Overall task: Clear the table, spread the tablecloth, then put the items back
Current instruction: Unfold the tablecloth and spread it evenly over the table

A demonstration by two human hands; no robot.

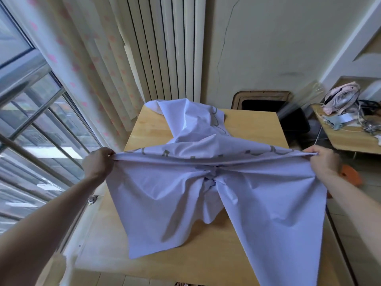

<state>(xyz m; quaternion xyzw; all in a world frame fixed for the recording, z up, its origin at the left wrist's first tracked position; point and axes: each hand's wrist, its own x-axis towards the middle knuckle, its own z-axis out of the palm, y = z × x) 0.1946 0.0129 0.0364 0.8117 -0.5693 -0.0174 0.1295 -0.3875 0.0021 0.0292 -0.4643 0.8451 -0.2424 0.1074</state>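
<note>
Head view, looking down over the table.

Pale lilac-white thin tablecloth with grey printed marks [185, 193] was held above the light wooden rectangular table [249, 124]; one edge was pulled taut into a nearly straight line between the two hands; below that line the cloth hung in two loose flaps, bunched and knotted-looking at the centre; beyond it the far part lay crumpled on the tabletop, reaching the far-left corner. The cloth was not spread flat; bare wood showed on the far right, the left side and the near edge.

Left hand [98, 163] – fingers curled, gripping the left end of the taut edge, out over the table's left side; right hand [323, 162] – fingers likewise curled, gripping the right end, out past the table's right side; both forearms bare and stretched wide apart.

Surroundings: metal-framed window [31, 120] along the left; cream curtain with pink blotches [88, 65] hanging beside it; white ribbed radiator panel [165, 48] on the wall behind the table's far end; dark chair [292, 118] just beyond the far-right corner, partly motion-blurred; second wooden side table [350, 143] at the right, carrying a pink round desk fan [340, 99] tipped on its back, plus a tangle of cables; an orange object [350, 175] on the floor below the right wrist – too blurred to tell what.
</note>
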